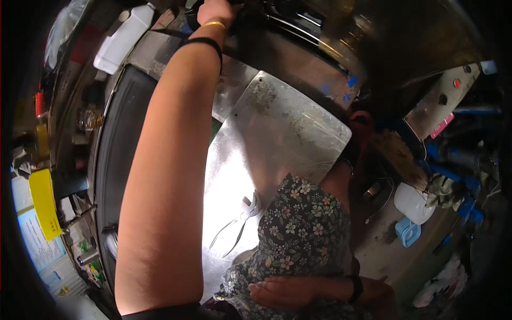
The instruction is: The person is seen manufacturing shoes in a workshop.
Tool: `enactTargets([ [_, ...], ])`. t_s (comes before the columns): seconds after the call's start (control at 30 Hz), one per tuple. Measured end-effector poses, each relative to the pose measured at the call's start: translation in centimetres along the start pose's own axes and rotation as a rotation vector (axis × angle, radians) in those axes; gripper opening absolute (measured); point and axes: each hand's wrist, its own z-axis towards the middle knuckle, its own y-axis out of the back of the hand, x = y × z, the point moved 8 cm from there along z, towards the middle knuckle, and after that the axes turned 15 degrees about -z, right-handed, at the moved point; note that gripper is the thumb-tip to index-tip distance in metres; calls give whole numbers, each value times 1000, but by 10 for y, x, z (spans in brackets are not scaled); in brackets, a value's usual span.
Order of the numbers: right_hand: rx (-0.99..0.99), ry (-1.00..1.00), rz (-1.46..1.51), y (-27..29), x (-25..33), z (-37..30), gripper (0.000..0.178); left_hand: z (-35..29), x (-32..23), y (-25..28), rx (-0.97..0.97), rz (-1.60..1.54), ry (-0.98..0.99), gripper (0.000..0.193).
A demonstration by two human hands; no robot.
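My left arm reaches far forward. At the upper edge my left hand (216, 12) is beside a dark object; its fingers are partly hidden, so I cannot make out a grip. My right hand (280, 292) lies flat on the dark floral cloth (298, 229) over my lap, fingers stretched out and holding nothing. Between my left arm and the cloth, a pair of pliers (246, 210) with thin spread handles rests on the scratched metal plate (298, 117). Bright light glares off the plate's near part, and neither hand touches the pliers.
A white plastic jug (125, 38) stands at the far left. Below it to the left is a yellow box (45, 204). On the right are a white container (413, 204), a small blue basket (408, 231) and a metal panel with a red button (441, 101).
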Motion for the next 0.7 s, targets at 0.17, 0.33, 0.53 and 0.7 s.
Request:
enactTargets([
  [0.17, 71, -56, 178, 10, -5, 13, 33, -2, 12, 29, -128, -183, -351, 85],
  [0.33, 147, 10, -123, 13, -1, 21, 25, -96, 89, 117, -106, 163, -638, 36],
  [0.53, -265, -100, -370, 29, 13, 28, 15, -346, 280, 261, -421, -403, 167, 28],
  [0.7, -257, -37, -510, 11, 26, 27, 14, -622, 345, 341, -454, 2, 505, 28],
])
